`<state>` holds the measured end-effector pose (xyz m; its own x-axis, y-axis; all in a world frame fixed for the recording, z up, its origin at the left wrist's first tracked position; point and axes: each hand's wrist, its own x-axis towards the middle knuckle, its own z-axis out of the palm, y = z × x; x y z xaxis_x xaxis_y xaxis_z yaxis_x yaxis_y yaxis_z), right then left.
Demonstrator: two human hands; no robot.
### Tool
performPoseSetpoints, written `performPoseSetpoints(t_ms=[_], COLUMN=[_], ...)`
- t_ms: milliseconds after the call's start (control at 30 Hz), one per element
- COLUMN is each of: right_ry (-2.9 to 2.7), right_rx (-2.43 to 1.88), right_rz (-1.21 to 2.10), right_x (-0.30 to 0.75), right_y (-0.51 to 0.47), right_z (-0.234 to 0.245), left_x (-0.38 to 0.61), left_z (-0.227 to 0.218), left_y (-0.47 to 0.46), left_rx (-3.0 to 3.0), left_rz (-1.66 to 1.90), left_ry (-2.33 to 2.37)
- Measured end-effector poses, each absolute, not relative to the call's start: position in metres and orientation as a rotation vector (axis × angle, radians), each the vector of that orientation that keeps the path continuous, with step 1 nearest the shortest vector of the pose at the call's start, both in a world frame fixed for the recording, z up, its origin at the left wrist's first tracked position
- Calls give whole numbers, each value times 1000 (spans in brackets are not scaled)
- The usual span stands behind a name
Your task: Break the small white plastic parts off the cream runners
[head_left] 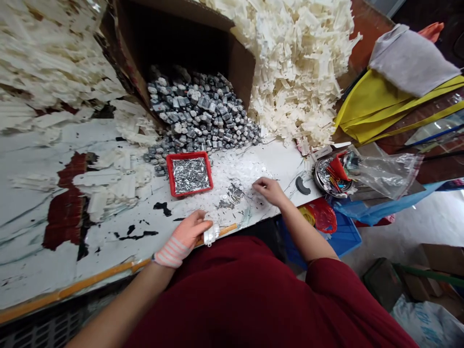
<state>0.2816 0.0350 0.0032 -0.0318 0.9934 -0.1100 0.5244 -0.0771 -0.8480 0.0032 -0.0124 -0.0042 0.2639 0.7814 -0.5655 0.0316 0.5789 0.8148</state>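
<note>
My left hand (184, 238), in an orange glove with pale stripes, grips a small white plastic part (211, 235) by the table's front edge. The part looks like a little housing; its details are too small to tell. Bare and with curled fingers, my right hand (270, 191) is at the right side of a spread of small translucent white pieces (235, 169). Whatever its fingertips may pinch is hidden. Between the hands lie some loose metal pins (235, 197). A red tray (168, 175) full of thin metal pins stands beyond my left hand.
A cardboard box (243, 63) on its side spills grey motor-like parts (203, 108). Heaps of cream plastic parts (297, 63) flank it. At the right are a dark curved piece (302, 185), a round tin (319, 180) of small items and a blue bin (348, 237) below.
</note>
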Motion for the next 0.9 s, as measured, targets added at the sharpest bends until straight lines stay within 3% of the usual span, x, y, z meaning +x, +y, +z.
performPoseSetpoints(t_ms=[200, 567, 767, 900], right_ry=[-1433, -1737, -1579, -1475], right_rx=[-1855, -2016, -1848, -1751], right_rz=[861, 569, 759, 551], right_x=[345, 323, 346, 357], right_y=[60, 126, 123, 114], right_z=[-8, -35, -46, -55], left_x=[-24, -16, -12, -13], left_z=[-12, -16, -4, -5], left_y=[-18, -18, -17, -17], left_rx=[631, 587, 610, 567], left_rz=[613, 644, 646, 647], left_ry=[1248, 1349, 1421, 1410])
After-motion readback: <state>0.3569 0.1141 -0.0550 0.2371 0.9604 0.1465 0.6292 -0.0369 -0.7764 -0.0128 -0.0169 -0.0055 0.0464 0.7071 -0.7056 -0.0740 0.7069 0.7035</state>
